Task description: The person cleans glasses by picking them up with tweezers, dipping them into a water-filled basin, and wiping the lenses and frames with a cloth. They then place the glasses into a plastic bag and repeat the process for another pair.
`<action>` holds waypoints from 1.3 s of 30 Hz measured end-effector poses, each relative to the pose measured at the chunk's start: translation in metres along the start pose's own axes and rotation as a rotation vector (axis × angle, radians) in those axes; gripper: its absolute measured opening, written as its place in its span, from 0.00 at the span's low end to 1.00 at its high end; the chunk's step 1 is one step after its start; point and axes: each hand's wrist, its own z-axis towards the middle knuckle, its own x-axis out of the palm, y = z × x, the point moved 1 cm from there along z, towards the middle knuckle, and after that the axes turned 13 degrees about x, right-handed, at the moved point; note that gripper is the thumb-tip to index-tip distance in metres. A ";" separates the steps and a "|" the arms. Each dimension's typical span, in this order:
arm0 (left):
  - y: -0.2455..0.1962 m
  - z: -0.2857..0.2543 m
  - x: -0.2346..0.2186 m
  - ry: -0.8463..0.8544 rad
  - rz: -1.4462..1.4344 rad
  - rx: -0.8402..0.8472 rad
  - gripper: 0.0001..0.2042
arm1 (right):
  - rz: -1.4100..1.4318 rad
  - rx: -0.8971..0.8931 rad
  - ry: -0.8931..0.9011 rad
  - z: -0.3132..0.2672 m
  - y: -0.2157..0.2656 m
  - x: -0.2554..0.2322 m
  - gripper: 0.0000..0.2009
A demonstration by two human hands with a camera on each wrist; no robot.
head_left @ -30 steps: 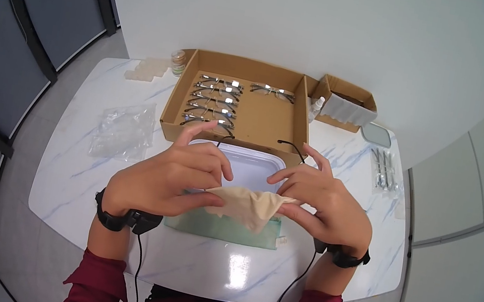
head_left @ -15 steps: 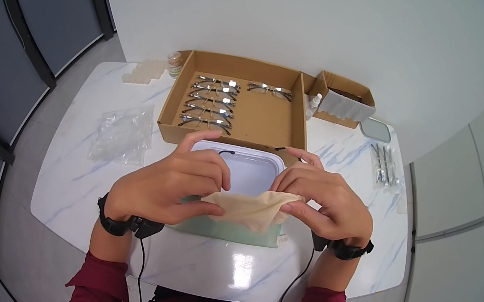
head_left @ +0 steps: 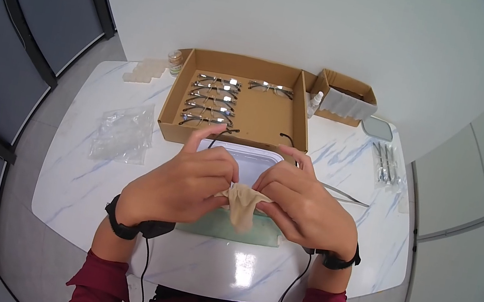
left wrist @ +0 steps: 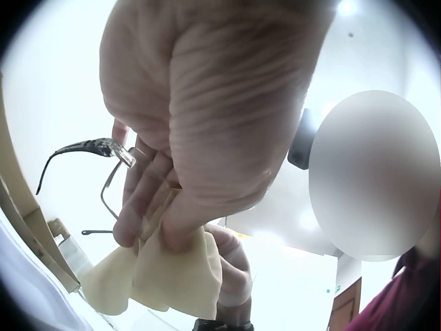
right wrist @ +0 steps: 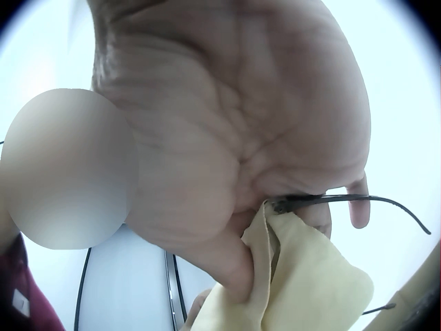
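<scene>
Both hands hold a pair of eyeglasses (left wrist: 86, 147) wrapped in a soft cream cloth (head_left: 242, 208) above the table. My left hand (head_left: 182, 182) pinches the cloth between thumb and fingers at the left. At the right, my right hand (head_left: 303, 206) pinches it the same way, close to the left hand. The dark temples stick out past the fingers, away from the body. Cloth and fingers hide the lenses. Beneath the hands lie a white plastic tub (head_left: 248, 150) and a pale green mat (head_left: 222, 229).
Behind the tub, a shallow cardboard box (head_left: 269, 123) holds several eyeglasses (head_left: 209, 101). Metal tweezers (head_left: 343, 194) show beside the right hand. At right are a spray bottle (head_left: 314, 103), a small carton (head_left: 333, 84) and bagged slender tools (head_left: 385, 165); at left, a clear bag (head_left: 123, 131).
The hands have drawn closer together, and the cloth now bunches and hangs between them. The right hand has moved left, and the tweezers have come into sight beside it.
</scene>
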 end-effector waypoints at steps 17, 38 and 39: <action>0.000 -0.008 -0.024 -0.094 -0.089 -0.003 0.06 | 0.235 0.036 0.064 -0.011 -0.012 -0.032 0.05; 0.001 -0.003 -0.010 -0.068 -0.041 0.013 0.11 | 0.200 0.025 0.004 -0.001 -0.008 -0.017 0.03; 0.001 -0.003 -0.009 -0.068 -0.042 0.012 0.11 | 0.200 0.025 0.004 0.000 -0.006 -0.015 0.03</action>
